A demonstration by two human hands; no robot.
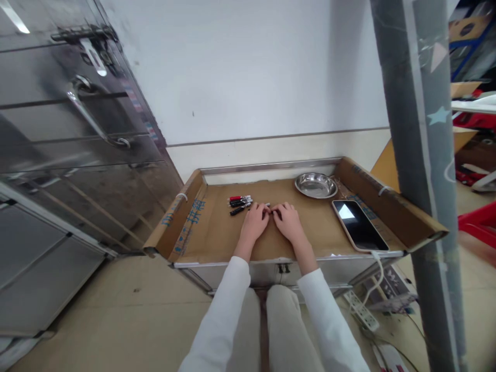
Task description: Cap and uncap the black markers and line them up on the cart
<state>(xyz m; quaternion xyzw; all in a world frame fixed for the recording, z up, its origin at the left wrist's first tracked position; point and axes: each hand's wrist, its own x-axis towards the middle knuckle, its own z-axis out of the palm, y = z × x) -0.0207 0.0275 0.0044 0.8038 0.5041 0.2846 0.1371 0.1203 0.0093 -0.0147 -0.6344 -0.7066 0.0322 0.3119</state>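
My left hand (254,223) and my right hand (287,220) rest side by side on a cardboard-lined tabletop (217,227), fingertips nearly meeting. Both have curled fingers pinching a small marker (267,206) held between them; only a short bit of it shows. Just left of my left hand lie three markers (240,202), one red-capped and the others black, close together on the cardboard.
A shallow steel bowl (316,185) sits at the back right. A phone (359,225) lies at the right edge, its white cable running down to a power strip (362,310) on the floor. A metal cabinet (73,139) stands left, a grey pole (418,155) right.
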